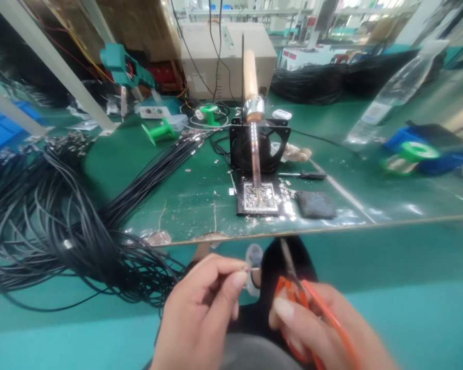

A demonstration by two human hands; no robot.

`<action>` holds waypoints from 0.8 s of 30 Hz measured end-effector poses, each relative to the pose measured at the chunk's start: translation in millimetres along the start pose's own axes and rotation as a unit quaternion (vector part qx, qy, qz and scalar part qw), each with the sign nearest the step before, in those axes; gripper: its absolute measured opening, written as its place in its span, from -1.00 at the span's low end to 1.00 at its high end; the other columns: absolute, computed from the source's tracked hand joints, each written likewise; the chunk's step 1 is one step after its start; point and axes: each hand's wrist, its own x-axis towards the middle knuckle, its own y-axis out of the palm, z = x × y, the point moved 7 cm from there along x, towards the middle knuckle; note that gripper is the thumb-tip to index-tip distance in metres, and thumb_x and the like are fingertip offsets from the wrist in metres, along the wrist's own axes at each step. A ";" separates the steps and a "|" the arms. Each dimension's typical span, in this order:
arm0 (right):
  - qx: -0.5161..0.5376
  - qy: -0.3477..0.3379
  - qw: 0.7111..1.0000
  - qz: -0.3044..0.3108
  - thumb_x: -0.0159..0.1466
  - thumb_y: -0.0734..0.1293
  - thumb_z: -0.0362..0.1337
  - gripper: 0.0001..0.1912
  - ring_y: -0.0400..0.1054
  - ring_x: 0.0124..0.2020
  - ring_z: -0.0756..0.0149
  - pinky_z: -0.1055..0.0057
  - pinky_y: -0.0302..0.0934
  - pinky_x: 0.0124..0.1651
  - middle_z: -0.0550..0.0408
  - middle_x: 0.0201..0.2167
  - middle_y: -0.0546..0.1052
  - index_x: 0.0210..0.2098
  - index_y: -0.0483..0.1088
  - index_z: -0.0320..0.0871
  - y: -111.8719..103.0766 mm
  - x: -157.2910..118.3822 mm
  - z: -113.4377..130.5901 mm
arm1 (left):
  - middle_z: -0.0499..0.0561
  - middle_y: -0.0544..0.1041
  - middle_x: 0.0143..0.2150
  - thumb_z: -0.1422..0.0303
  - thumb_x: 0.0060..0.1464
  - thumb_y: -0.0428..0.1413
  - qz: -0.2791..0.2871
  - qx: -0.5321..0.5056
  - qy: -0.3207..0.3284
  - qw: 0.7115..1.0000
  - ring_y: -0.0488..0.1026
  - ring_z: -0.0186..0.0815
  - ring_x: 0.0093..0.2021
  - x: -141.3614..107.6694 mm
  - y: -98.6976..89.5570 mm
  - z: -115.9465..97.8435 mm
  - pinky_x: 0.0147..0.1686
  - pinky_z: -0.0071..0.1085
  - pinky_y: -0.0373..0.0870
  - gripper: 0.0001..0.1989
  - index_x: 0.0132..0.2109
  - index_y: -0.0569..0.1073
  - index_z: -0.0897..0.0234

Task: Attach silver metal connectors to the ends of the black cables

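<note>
Low in the view, my left hand (204,308) pinches a tiny metallic piece (251,269) between thumb and forefinger. To its right, my right hand (316,324) is wrapped round orange-handled pliers or cutters (293,288), whose narrow dark tip points up and away; the exact tool is blurred. The two hands are apart, both in front of the table's near edge and above my lap. Beyond them on the table, a wooden-handled soldering iron (251,82) stands tip down over a small framed plate (260,197) strewn with small metal bits.
Bundles of black cables (61,221) spread over the left side and hang off the edge. A black fan (239,146), a dark sponge-like block (315,204), a screwdriver (312,176), green spools (160,131) and a plastic bottle (389,97) stand or lie on the green table (185,205).
</note>
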 end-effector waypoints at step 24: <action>-0.107 -0.147 0.980 -0.085 0.24 0.44 0.03 -0.69 0.56 -0.25 0.12 0.47 0.27 -0.50 -0.02 -0.27 0.69 -0.28 0.66 -0.06 11.0 10.8 31.2 | -0.15 0.39 -0.53 0.17 0.28 0.17 0.042 -0.081 -0.057 0.994 0.32 -0.46 -0.56 -1.5 -1.4 0.5 -0.51 -0.57 0.26 -0.77 -0.11 0.53 0.25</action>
